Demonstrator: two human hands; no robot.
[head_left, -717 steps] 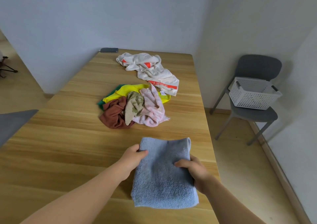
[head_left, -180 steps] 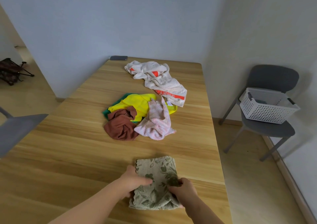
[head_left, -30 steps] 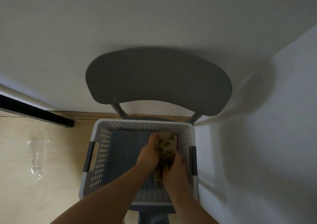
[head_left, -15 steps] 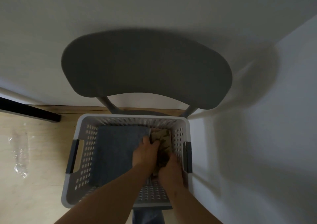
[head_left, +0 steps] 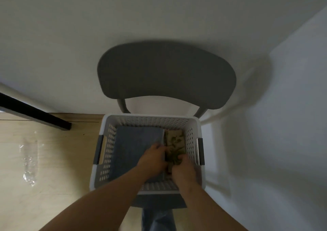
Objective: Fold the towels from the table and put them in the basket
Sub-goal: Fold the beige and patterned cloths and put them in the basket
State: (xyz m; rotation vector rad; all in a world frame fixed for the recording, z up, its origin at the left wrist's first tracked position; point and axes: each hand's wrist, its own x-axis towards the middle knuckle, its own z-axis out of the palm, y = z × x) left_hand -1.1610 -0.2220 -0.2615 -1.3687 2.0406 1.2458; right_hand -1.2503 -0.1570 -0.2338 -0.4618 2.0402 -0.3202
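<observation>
Clamping leaf-print towel (head_left: 174, 142): left hand (head_left: 154, 158), right hand (head_left: 184, 168) grips, inside perforated rectangular basket (head_left: 150, 120).

In the lower middle of the frame, the left hand (head_left: 154, 160) buries its fingertips in the gap between the blue towel (head_left: 136, 145) and the leaf-print towel (head_left: 174, 140), whose near end lies under the curled right hand (head_left: 184, 170). The basket (head_left: 150, 116) hides nearly all the seat of the chair (head_left: 166, 74), and both forearms run off the bottom edge. A black bar (head_left: 35, 113) is cut by the left edge; below it, a shiny patch (head_left: 28, 160) on the floor is too blurred to identify.
</observation>
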